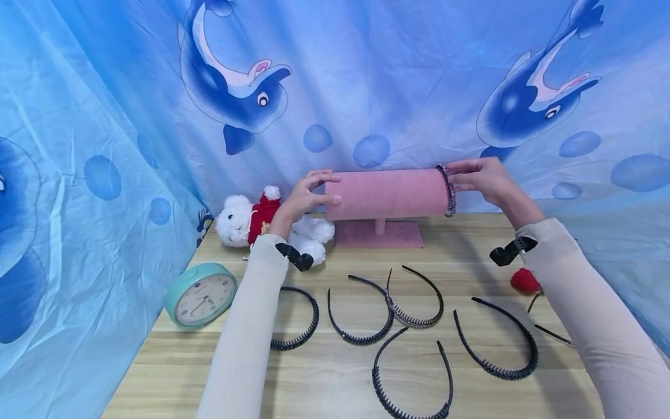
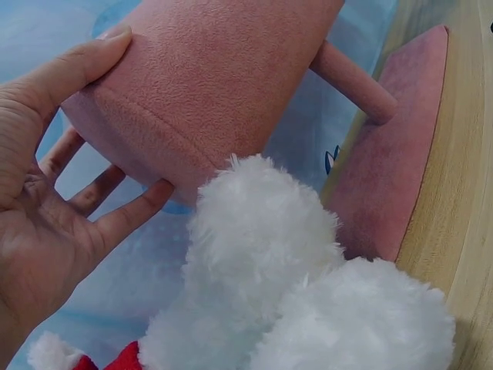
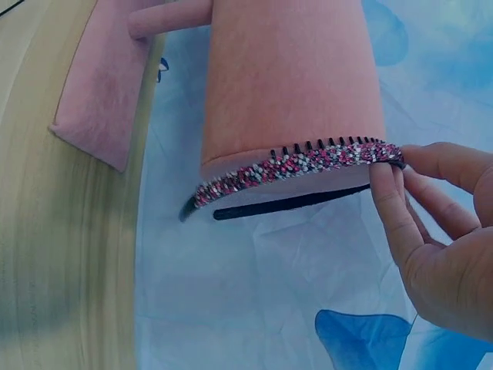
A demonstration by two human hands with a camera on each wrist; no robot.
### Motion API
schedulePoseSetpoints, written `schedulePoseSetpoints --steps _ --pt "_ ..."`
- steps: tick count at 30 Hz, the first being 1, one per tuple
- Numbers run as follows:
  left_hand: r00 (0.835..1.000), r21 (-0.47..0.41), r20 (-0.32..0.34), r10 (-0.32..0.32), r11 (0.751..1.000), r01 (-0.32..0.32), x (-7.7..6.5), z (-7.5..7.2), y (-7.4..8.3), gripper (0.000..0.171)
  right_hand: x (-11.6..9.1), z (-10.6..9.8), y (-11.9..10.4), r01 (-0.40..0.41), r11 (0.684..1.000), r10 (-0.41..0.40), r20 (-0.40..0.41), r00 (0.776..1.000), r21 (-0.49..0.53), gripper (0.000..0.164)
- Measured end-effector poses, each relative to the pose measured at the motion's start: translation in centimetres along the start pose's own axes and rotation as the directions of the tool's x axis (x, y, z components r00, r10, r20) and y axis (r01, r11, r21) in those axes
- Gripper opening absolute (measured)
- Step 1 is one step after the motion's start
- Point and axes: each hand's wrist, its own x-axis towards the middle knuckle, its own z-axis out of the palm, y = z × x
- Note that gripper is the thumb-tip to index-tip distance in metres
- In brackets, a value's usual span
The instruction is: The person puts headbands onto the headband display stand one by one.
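A pink velvety headband stand (image 1: 384,195), a horizontal roll on a post and flat base, stands at the back of the table. My left hand (image 1: 300,201) grips the roll's left end, thumb on one side and fingers on the other, as the left wrist view shows. At the opposite end my right hand (image 1: 489,180) pinches a toothed headband (image 3: 308,160) covered in pink and silver glitter. Its band lies along the rim of the roll's right end, and one tip hangs free past the end face.
Several dark toothed headbands, one of them a black headband (image 1: 523,372), lie on the wooden table (image 1: 324,384). A white plush bear (image 1: 235,221) in red lies left of the stand. A teal clock (image 1: 204,297) is at the left edge; a red fuzzy item (image 1: 525,281) is under the right forearm.
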Motion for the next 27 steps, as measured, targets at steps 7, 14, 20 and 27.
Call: schedulePoseSetpoints --steps 7,14,20,27 --pt "1.000 -0.003 0.003 -0.011 1.000 0.011 0.1 -0.1 0.2 0.052 0.1 0.5 -1.0 -0.040 0.998 0.039 -0.024 0.999 -0.042 0.050" --pt "0.999 -0.003 0.028 -0.034 0.999 0.034 -0.8 -0.3 2.0 0.054 0.2 0.9 -0.5 0.046 0.996 -0.048 -0.021 0.999 -0.078 0.050" --pt "0.999 -0.010 0.030 -0.035 0.999 0.035 -0.5 -0.4 1.2 0.057 -0.1 0.6 0.1 0.125 0.979 -0.129 -0.011 0.992 -0.161 0.046" --pt "1.000 -0.027 0.014 -0.011 1.000 0.011 0.0 0.0 -0.1 0.053 -0.4 0.6 0.2 0.106 0.989 -0.108 -0.021 0.994 -0.099 0.046"
